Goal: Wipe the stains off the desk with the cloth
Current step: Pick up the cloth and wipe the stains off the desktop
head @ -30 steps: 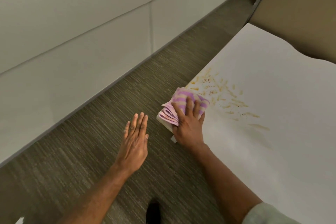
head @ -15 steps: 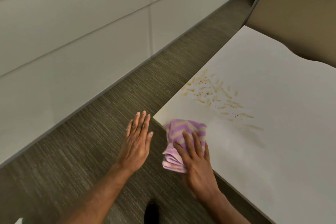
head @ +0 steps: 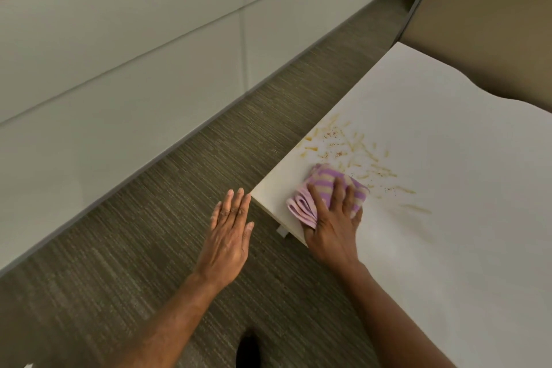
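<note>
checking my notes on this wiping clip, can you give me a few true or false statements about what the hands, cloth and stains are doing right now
1. The right hand presses the cloth flat on the desk. True.
2. The left hand grips the desk edge. False: it is open, hovering over the floor beside the desk corner.
3. The stains are all wiped off. False: yellowish streaks and brown specks remain beyond the cloth.
4. The cloth is purple-striped and folded. True.
5. The cloth lies in the middle of the desk. False: it lies near the desk's left edge.
</note>
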Tool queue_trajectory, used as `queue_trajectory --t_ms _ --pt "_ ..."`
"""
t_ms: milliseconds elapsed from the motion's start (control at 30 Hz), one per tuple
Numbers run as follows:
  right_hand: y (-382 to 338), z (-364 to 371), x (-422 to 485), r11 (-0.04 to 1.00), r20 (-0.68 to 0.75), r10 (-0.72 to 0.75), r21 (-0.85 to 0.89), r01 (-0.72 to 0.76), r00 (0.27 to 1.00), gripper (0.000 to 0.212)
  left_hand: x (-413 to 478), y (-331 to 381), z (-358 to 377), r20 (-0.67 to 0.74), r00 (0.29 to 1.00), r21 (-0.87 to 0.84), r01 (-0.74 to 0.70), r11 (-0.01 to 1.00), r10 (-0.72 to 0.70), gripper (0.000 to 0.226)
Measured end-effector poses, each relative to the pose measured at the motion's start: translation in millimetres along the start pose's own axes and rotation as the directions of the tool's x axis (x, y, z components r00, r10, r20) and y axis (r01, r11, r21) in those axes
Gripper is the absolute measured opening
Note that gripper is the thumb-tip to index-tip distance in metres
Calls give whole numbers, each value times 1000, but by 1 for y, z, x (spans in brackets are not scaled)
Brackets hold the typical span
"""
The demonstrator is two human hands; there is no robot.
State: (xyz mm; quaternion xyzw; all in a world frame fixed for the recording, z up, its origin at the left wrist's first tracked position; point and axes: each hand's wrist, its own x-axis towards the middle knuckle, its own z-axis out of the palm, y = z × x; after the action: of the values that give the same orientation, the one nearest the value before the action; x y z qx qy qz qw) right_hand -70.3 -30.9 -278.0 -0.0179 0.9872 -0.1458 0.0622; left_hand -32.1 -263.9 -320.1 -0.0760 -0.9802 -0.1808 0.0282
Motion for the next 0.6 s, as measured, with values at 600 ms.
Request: queue_trajectory --t_ms 600 --pt "15 9 -71 965 0 -261 0 261 965 73 3 40 4 -49 999 25 11 1000 -10 61"
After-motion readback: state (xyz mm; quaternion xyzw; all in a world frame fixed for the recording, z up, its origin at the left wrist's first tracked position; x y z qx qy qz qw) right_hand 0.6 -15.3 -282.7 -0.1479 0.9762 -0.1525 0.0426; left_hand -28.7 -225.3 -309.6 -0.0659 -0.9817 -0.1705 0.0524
